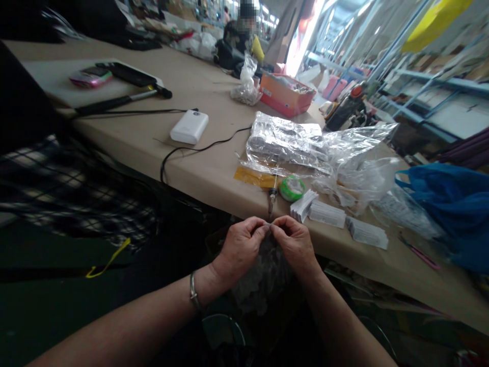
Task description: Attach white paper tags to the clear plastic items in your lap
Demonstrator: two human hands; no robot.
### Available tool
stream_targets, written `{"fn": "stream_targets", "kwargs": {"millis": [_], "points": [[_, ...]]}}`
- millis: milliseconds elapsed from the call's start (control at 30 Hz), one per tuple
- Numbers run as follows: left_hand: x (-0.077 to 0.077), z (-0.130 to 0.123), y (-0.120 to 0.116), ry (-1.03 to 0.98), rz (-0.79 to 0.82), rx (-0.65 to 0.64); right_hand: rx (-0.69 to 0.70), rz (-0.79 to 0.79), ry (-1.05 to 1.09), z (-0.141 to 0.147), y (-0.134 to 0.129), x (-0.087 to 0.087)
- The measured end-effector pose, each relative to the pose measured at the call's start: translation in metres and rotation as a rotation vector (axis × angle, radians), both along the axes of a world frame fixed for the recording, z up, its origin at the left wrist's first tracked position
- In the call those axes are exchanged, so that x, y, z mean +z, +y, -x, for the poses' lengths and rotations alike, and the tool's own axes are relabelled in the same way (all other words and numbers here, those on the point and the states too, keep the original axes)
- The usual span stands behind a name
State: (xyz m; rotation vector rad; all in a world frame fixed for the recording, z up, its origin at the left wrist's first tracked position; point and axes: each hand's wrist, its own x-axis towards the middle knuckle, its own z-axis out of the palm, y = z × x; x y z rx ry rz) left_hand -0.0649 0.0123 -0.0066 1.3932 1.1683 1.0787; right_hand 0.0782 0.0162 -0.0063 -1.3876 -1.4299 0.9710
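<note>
Past the table's front edge, my left hand (240,248) and my right hand (297,243) meet fingertip to fingertip. Both are closed in a pinch on something too small to make out. Right above the fingertips, a thin pointed tool (272,196) with a metal end sticks out over the edge. Beside it lie a green tape roll (292,188) and a strip of amber film (254,177). Stacks of white paper labels (326,213) are on the table near my right hand. Beneath my hands, a whitish, crumpled heap (262,278) shows dimly.
Silvery clear plastic bags (288,142) spread over the table, with a blue bag (451,209) and pink-handled scissors (420,252) at right. A white power bank (190,127), a black cord (206,148) and an orange box (286,95) lie farther back. A person (239,43) sits beyond.
</note>
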Motion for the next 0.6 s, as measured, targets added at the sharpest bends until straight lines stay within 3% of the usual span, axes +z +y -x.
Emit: {"fn": "stream_targets", "kwargs": {"millis": [333, 600], "points": [[-0.006, 0.001, 0.010, 0.119, -0.135, 0.019, -0.036, -0.123, -0.088, 0.004, 0.002, -0.005], [-0.004, 0.000, 0.015, 0.112, -0.123, 0.007, -0.047, -0.184, -0.116, 0.003, 0.005, -0.010]]}}
